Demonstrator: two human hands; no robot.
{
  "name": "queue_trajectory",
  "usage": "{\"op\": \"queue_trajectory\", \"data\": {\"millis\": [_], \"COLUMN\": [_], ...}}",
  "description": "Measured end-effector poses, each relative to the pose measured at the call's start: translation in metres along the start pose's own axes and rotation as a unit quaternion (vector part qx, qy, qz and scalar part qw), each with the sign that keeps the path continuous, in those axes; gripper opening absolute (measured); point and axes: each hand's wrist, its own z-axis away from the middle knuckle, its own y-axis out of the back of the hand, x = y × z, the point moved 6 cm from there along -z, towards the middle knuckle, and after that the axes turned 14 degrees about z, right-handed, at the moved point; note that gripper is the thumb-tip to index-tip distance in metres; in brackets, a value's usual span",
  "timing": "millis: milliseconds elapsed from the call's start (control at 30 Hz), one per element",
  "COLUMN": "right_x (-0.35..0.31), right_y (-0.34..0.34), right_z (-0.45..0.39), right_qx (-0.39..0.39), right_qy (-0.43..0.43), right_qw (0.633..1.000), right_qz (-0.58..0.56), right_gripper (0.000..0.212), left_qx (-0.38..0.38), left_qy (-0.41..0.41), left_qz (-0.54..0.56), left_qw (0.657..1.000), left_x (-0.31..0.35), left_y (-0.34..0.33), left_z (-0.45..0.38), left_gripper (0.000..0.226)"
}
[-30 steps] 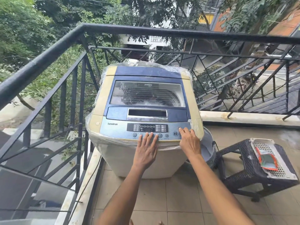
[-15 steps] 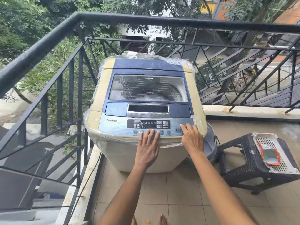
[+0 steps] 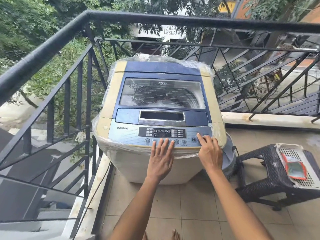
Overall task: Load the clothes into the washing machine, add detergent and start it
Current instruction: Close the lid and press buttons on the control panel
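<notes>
Left hand [image 3: 160, 161] was laid flat, fingers straight, on the control panel [image 3: 161, 135]; right hand [image 3: 210, 153] was extended, forefinger beside the start button [image 3: 194, 139]. Beyond, the washing machine [image 3: 159, 118] lid was closed; loading judged done, starting pending.

Daylit tiled balcony floor [image 3: 195, 203], black iron railing [image 3: 52, 47], wicker stool [image 3: 270, 172].
</notes>
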Motion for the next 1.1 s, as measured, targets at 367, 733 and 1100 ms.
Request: {"op": "queue_trajectory", "data": {"millis": [367,733,1100], "right_x": [-0.001,-0.009,-0.007], "right_y": [0.001,0.004,-0.001], "right_z": [0.0,0.024,0.021], "right_qx": [-0.038,-0.035,0.002], "right_qy": [-0.024,0.008,0.018], "right_qw": [0.999,0.995,0.998], "right_qz": [-0.025,-0.089,-0.059], "right_gripper": [0.049,0.038,0.042], "left_qx": [-0.015,0.002,0.034], "left_qy": [0.005,-0.028,-0.028], "left_qz": [-0.009,-0.019,-0.004], "left_qw": [1.0,0.999,0.999], "left_x": [0.005,-0.002,0.016], "left_y": [0.006,0.015,-0.001], "left_z": [-0.001,-0.005,-0.007], "left_gripper": [0.053,0.05,0.048]}}
